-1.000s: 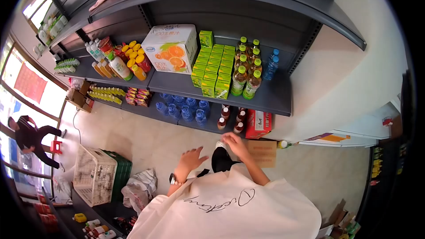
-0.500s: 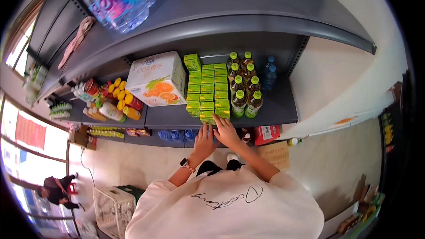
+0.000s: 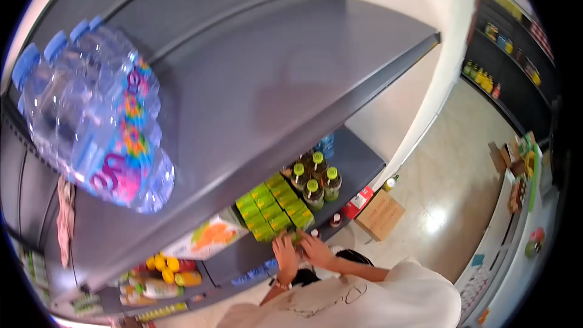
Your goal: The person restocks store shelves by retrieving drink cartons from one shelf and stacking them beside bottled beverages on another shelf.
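Green drink cartons (image 3: 270, 208) stand in close rows on the lower shelf. My left hand (image 3: 285, 256) is at the front of these rows, its fingers stretched toward the front cartons. Close beside it, my right hand (image 3: 316, 250) reaches to the same front edge with its fingers extended. A small greenish area shows between the two hands, too blurred to make out. Right of the cartons stand dark drink bottles with green caps (image 3: 313, 193). On the left is a white juice box with orange pictures (image 3: 209, 237).
The upper shelf (image 3: 261, 91) juts out above the cartons and bears a shrink-wrapped pack of water bottles (image 3: 97, 115). A pink cloth (image 3: 65, 222) hangs at its left. A cardboard piece (image 3: 381, 214) and a red box (image 3: 358, 202) lie low on the right.
The view has swung up and to the right, so the upper shelf and water pack fill more of it. Both hands stay close together at the front of the cartons.
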A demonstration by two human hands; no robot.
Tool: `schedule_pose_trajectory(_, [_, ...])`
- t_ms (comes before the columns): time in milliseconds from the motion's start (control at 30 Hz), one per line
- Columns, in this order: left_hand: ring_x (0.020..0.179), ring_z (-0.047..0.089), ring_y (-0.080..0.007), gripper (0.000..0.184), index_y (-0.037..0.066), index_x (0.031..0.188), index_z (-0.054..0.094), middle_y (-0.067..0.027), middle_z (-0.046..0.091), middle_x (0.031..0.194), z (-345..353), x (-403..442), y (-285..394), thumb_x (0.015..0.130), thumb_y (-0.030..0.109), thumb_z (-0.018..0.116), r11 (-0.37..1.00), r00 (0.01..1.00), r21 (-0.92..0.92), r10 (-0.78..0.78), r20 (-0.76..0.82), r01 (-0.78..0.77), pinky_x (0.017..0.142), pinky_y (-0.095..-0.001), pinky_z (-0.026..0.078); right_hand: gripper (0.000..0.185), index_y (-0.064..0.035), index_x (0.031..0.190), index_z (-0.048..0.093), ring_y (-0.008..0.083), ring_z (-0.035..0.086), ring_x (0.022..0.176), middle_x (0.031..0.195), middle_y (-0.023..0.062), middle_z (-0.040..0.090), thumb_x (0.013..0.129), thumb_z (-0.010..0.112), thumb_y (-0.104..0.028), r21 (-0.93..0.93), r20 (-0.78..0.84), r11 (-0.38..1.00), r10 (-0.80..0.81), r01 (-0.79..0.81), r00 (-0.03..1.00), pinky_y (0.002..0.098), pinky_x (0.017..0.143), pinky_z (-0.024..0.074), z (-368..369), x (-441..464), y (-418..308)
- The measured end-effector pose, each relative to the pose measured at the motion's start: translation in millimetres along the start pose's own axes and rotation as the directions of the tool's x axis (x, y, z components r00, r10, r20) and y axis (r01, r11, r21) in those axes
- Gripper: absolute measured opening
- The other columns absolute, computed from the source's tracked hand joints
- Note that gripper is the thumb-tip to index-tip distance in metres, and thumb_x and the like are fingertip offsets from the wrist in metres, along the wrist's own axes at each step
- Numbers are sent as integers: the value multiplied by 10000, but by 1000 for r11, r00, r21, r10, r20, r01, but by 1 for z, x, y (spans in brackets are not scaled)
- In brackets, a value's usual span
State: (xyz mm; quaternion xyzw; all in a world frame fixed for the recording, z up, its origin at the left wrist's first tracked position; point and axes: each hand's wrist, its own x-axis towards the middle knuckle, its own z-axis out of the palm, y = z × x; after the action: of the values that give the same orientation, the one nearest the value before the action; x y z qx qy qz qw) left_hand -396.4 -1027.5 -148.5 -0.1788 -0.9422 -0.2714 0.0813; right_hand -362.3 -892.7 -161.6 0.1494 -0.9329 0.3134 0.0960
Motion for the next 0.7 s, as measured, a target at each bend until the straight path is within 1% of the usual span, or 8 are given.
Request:
schedule_pose_trajectory(33, [1123,427,-378,516,100,1144,497,-143,459,1229,0,-3,-4,661,82,681,999,999,-19,37,-15,-37,951,-494,349,439,-46,1111,474,349,528,961,1353,166,414,712,648,-103,5,-81,1000,0,0,997,426,815,470,6,-3,-2])
schedule_pose_trajectory(100, [1087,454,-357,515,117,1119,521,-118,506,1159,4,-8,-17,637,108,703,999,992,6,40,121,-41,928,-486,361,505,-86,1155,467,322,526,929,1188,129,496,686,654,-73,61,-132,996,66,-58,989,393,780,475,6,-4,-8])
schedule_pose_trajectory(167, [1058,475,-335,490,119,1084,547,-90,548,1101,9,-10,-23,629,146,728,994,982,-34,111,153,-107,894,-476,375,537,-92,1177,460,318,534,931,1076,109,518,681,664,-81,26,-5,986,162,-162,987,381,767,484,3,-4,-12])
schedule_pose_trajectory(200, [1058,475,-335,490,119,1084,547,-90,548,1101,9,-8,-25,629,146,728,988,975,-49,153,159,-147,894,-476,375,545,-101,1186,454,312,545,952,1035,95,520,683,661,-80,81,-19,981,179,-177,984,378,752,492,11,-8,-6])
schedule_pose_trajectory(300, [963,521,-321,472,107,1044,577,-76,591,1023,0,-7,-21,622,201,766,972,946,-71,236,222,-225,822,-449,401,540,-112,1191,446,305,557,977,1039,97,515,694,654,-76,119,-45,975,192,-186,980,388,765,496,15,-22,-6])
schedule_pose_trajectory(433, [912,549,-367,389,69,994,570,-130,594,969,-7,0,-13,643,116,729,895,849,-335,407,337,-295,800,-446,444,503,-116,1191,433,354,552,990,1060,121,508,737,651,-116,233,10,915,338,-331,941,420,809,475,-10,-45,-23])
schedule_pose_trajectory(600, [977,554,-360,441,54,1069,576,-148,603,1010,20,-9,15,661,134,725,844,667,-421,525,529,-331,817,-446,460,465,-138,1158,473,322,566,981,1036,98,548,729,648,-98,285,-117,835,518,-471,847,410,782,489,-17,-98,-26])
schedule_pose_trajectory(700, [936,574,-345,407,75,1050,589,-117,617,972,49,-20,55,679,171,728,774,580,-465,631,515,-429,788,-437,472,433,-134,1157,507,354,580,936,1009,142,600,756,669,-147,253,-200,819,565,-514,801,419,798,470,-19,-147,1])
